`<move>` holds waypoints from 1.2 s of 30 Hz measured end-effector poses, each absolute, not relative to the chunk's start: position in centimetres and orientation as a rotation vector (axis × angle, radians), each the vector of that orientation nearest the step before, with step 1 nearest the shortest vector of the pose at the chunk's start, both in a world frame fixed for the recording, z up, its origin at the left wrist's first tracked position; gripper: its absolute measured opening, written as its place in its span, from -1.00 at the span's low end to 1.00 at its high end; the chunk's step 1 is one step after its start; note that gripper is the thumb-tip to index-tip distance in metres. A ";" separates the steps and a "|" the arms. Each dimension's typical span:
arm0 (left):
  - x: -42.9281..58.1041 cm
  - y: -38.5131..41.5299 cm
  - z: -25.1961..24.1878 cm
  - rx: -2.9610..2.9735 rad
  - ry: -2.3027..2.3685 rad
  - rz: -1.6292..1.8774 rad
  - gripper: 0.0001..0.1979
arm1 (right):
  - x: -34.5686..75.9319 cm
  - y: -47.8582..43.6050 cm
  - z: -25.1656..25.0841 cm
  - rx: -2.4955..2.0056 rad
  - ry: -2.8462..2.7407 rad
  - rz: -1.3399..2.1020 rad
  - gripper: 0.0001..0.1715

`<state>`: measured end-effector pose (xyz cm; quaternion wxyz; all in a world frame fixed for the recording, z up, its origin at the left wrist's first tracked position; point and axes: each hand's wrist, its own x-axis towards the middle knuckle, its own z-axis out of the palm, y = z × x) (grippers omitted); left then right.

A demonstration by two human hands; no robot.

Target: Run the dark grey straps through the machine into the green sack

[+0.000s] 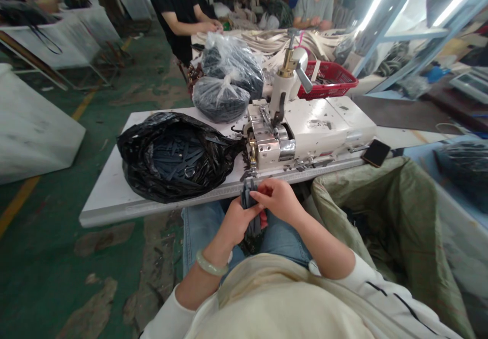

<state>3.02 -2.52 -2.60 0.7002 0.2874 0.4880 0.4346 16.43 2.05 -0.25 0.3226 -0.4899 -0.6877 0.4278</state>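
My left hand (237,220), with a pale bangle at its wrist, is wrapped round a bundle of dark grey-blue strips (247,199) above my lap. Fingers of my right hand (276,201) are bent together at the bundle's upper right side; whether they pinch a strip is too small to tell. Something red shows beneath the hands. Just beyond the bundle stands a white and metal machine (272,143) on the table. Left of it, an open black plastic bag (131,158) holds many similar dark strips.
Clear plastic bags (224,97) of dark pieces sit behind the black bag. A red basket (335,82) is behind the machine, a phone (375,153) at the table's right edge. A large green sack (415,202) stands open at right. Two people work across the table.
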 end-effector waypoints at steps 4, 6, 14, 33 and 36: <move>2.5 -2.5 -2.3 0.668 1.101 0.947 -0.68 | 16.4 2.7 -1.9 -1.208 -1.479 1.457 -0.66; 2.1 -2.5 -2.0 0.649 1.078 0.970 -0.67 | 16.7 2.9 -2.3 -1.085 -1.207 1.595 -0.66; 1.5 -2.4 -0.6 0.495 0.924 0.938 -0.65 | 17.9 3.5 -2.5 -0.605 -0.819 1.852 -0.77; 2.7 -1.3 0.6 1.146 1.456 0.962 -0.84 | 17.6 3.5 -4.5 -0.436 -0.754 2.094 -0.71; 2.7 -1.1 0.7 1.147 1.460 0.953 -0.83 | 17.5 3.7 -4.4 -0.442 -0.716 2.115 -0.72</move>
